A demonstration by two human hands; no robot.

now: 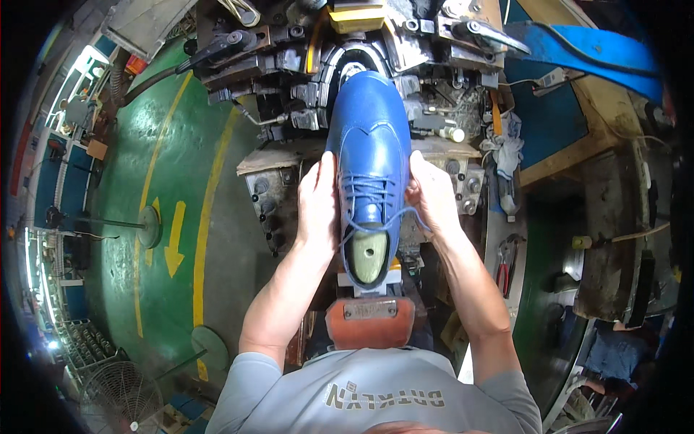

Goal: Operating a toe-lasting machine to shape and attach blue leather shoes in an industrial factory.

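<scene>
A blue leather lace-up shoe lies lengthwise before me, its toe pointing away into the clamp of a machine. Inside its opening shows a pale green shoe last with a small round hole. Blue laces run across the front, and one loose end trails to the right. My left hand is closed along the shoe's left side, while my right hand grips the right side. The sole and most of my fingertips are hidden beneath the shoe.
An orange-brown pad sits just below the heel, close to my body. Red-handled pliers lie to the right. Metal levers flank the machine, with a blue curved part at far right. A green floor with yellow markings stretches left.
</scene>
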